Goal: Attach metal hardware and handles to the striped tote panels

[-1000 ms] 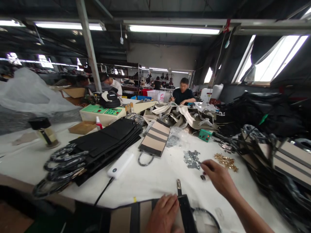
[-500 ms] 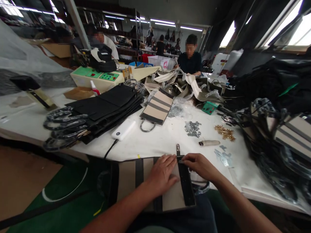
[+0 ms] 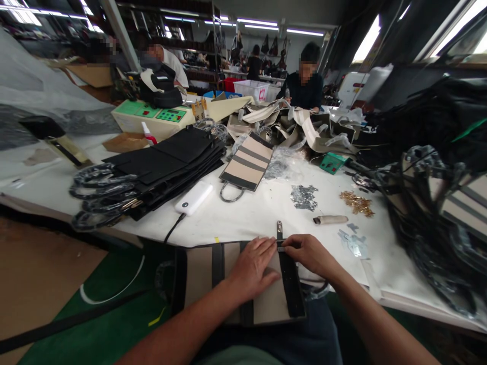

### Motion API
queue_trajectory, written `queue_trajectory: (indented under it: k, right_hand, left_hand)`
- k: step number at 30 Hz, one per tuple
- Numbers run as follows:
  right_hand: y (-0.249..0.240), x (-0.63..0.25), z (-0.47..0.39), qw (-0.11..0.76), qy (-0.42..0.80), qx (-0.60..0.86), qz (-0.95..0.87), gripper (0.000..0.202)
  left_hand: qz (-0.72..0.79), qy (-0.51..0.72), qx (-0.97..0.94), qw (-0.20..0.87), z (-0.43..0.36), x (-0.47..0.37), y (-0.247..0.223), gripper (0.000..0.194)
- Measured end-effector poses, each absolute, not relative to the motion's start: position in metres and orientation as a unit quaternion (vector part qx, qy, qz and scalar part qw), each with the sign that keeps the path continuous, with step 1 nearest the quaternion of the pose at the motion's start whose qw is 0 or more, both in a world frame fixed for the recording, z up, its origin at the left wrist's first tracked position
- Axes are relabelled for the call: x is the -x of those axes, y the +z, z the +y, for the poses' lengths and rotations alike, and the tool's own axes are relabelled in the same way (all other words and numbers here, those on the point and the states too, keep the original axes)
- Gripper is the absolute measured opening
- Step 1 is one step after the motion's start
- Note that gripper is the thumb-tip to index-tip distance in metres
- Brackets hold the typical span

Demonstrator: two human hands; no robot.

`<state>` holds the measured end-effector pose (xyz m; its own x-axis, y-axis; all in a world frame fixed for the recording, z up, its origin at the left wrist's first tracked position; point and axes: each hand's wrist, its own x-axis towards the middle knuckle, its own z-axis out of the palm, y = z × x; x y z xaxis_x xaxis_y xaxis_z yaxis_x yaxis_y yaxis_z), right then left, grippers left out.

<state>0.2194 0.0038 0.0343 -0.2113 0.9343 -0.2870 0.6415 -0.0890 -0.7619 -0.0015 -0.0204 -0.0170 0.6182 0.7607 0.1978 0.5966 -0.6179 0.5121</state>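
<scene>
A beige bag panel with black strips point(image 3: 269, 305) lies across my lap and over the table's front edge. My left hand point(image 3: 255, 266) rests flat on it, fingers stretched toward the black end strip. My right hand point(image 3: 307, 253) is closed in a pinch at the top of that strip, on a small metal plate point(image 3: 281, 249) partly hidden by the fingertips. Just beyond the fingers, a short black tab with a metal fitting point(image 3: 279, 231) sticks out past the panel's edge. A plastic-wrapped handle point(image 3: 315, 291) shows beneath my right wrist.
Behind the panel lie silver metal plates point(image 3: 303, 196), gold-coloured fasteners point(image 3: 356, 203) and a rolled beige piece point(image 3: 331, 219). A white power bank point(image 3: 194, 197) with a cable sits beside stacked black bag pieces point(image 3: 163, 162). More bags point(image 3: 429, 203) pile up at right. A co-worker point(image 3: 304, 81) sits opposite.
The view has shifted slightly. My left hand stays flat on the panel, and my right hand keeps its pinch at the black strip with only a slight shift of the fingers.
</scene>
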Motion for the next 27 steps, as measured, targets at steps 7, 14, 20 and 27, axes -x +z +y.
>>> queue_trajectory:
  k: [7,14,20,27]
  right_hand:
    - [0.031,-0.214,0.007,0.170,0.391,0.621,-0.658,0.019]
    - [0.019,-0.213,-0.005,0.165,0.280,0.637,-0.699,0.014]
    - [0.004,-0.220,-0.021,0.221,0.203,0.614,-0.730,0.022]
    - [0.002,-0.216,-0.017,0.219,0.235,0.591,-0.740,0.023]
  left_hand:
    - [0.381,0.213,-0.879,0.192,-0.020,0.001,-0.018,0.072]
    - [0.412,0.304,-0.840,0.178,-0.017,-0.014,-0.016,0.029]
    - [0.428,0.334,-0.825,0.159,-0.006,-0.023,-0.016,0.013]
    - [0.411,0.349,-0.830,0.142,0.002,-0.021,-0.014,0.018]
